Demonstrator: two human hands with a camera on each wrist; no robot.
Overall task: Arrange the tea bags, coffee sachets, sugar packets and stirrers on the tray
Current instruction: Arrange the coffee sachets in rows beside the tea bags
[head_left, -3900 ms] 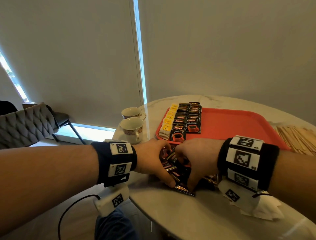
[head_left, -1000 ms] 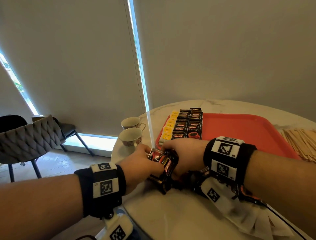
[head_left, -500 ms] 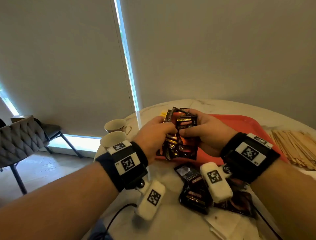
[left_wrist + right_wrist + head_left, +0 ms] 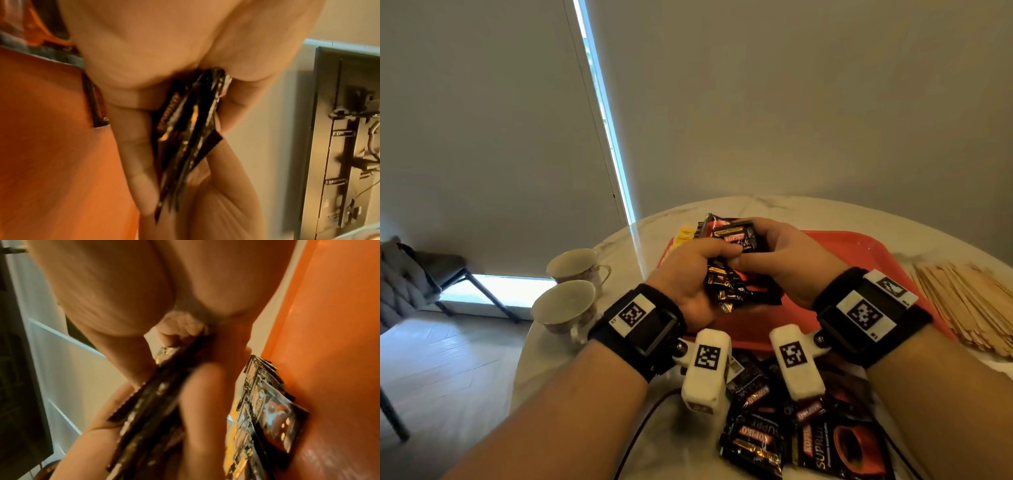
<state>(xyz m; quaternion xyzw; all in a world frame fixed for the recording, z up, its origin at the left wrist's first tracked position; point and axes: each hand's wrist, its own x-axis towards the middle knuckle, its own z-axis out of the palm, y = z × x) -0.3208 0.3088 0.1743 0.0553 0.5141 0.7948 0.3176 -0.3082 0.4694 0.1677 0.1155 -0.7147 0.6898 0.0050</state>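
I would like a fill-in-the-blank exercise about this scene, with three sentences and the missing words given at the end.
1. Both the left hand and the right hand hold a stack of coffee sachets above the ____ tray.
2. Two ____ stand on the table to the left of the tray.
3. The wooden stirrers lie to the ____ of the tray.

Missing words: red; cups; right

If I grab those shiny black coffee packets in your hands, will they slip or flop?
Probably floppy: the coffee sachets splay unevenly between the left hand and the right hand. Likely slippery too, since their foil looks glossy. They seem light, as fingers pinch several at once.
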